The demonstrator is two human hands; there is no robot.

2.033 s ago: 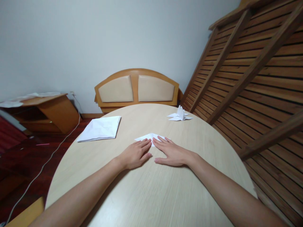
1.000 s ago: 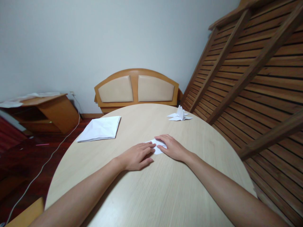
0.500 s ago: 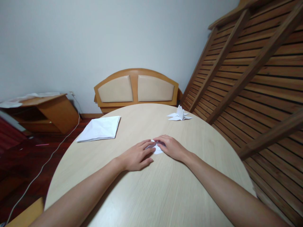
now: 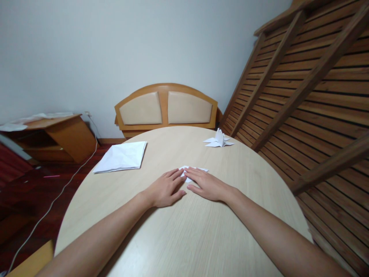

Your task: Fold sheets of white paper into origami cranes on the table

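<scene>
A small folded piece of white paper (image 4: 188, 179) lies flat near the middle of the round table (image 4: 184, 238), mostly covered by my fingers. My left hand (image 4: 167, 188) rests palm down, fingers stretched, its fingertips on the paper's left part. From the other side my right hand (image 4: 206, 184) lies flat over the paper with its fingers extended and its thumb on the near side. A thin white point of the paper shows beyond the right hand's knuckles. The fingertips of both hands nearly meet.
White folded paper cranes (image 4: 219, 139) stand at the table's far right. A stack of white paper sheets (image 4: 122, 156) lies at the left. Behind are a padded headboard (image 4: 167, 107), a wooden slatted frame (image 4: 302, 96) and a low cabinet (image 4: 69, 138). A cable (image 4: 57, 198) crosses the floor.
My right hand has flattened and its fingers now lie across the paper. The paper's outline has shifted, with a point showing on the right. My left hand has barely moved.
</scene>
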